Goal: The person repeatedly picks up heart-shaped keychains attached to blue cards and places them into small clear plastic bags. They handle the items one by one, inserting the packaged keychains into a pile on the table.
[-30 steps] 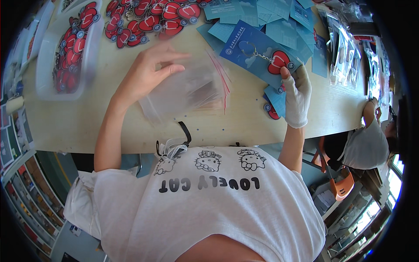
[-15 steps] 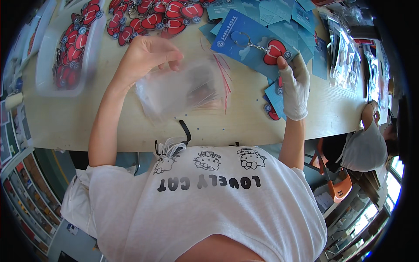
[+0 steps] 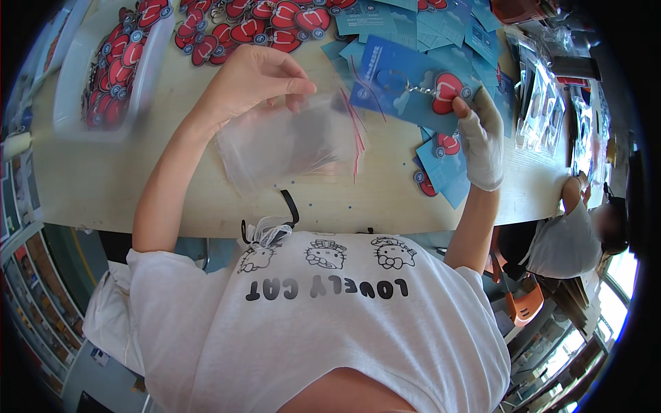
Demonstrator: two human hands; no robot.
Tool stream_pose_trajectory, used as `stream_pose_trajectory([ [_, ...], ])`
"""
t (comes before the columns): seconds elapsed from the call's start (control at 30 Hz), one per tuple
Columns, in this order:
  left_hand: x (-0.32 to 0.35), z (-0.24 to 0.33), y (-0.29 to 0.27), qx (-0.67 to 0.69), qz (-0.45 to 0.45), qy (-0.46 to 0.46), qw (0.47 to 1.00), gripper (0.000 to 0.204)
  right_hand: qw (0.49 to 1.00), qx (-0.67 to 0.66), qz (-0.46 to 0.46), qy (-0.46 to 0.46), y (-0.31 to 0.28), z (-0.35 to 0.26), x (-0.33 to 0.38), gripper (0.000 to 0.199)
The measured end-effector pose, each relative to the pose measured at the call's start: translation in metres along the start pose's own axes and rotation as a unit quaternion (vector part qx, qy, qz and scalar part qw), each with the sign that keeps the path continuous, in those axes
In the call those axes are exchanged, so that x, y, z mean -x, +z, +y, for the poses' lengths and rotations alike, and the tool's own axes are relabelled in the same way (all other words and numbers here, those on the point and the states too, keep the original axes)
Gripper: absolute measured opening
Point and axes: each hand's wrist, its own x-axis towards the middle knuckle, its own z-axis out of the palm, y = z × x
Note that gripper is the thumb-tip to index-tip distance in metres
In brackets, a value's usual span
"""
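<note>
My right hand [image 3: 483, 141], in a white glove with the thumb tip bare, grips a blue backing card [image 3: 385, 96] by its right end. On the card lies a red keychain [image 3: 447, 93] with a metal ring and short chain, under my thumb. My left hand [image 3: 265, 79] is bare, its thumb and fingers pinched at a clear plastic bag [image 3: 275, 141] with a red seal line. That bag is partly raised over a pile of similar bags, blurred by motion. The bag's red-lined edge reaches the card's left end; whether the card is inside cannot be told.
A translucent bin [image 3: 65, 103] of red keychains stands at the left, with more keychains [image 3: 251, 27] heaped at the back. Blue cards [image 3: 447, 58] lie beyond my right hand. Packed clear bags [image 3: 537, 103] are stacked at the right. Another person [image 3: 568, 241] sits at far right.
My left hand has moved right with the bag's edge, which now meets the card. My right hand and the card have shifted slightly right and toward me.
</note>
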Motion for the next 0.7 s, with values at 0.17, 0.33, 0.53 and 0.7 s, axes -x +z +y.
stream_pose_trajectory([
  [0.17, -0.002, 0.001, 0.001, -0.001, -0.009, 0.002, 1.0, 0.011, 1.0, 0.003, -0.031, -0.001, -0.011, 0.007, 0.002, 0.045],
  [0.33, -0.004, 0.002, 0.003, 0.003, -0.009, 0.009, 1.0, 0.011, 0.997, -0.071, 0.01, -0.019, -0.007, 0.0, 0.004, 0.049],
  [0.53, -0.006, 0.0, 0.004, 0.027, -0.021, 0.016, 0.999, 0.011, 0.999, -0.033, -0.005, -0.012, -0.012, 0.002, 0.007, 0.054],
  [0.7, -0.006, 0.003, 0.006, 0.051, -0.037, 0.021, 0.998, 0.011, 1.0, -0.005, -0.024, 0.002, -0.015, -0.002, 0.004, 0.057],
])
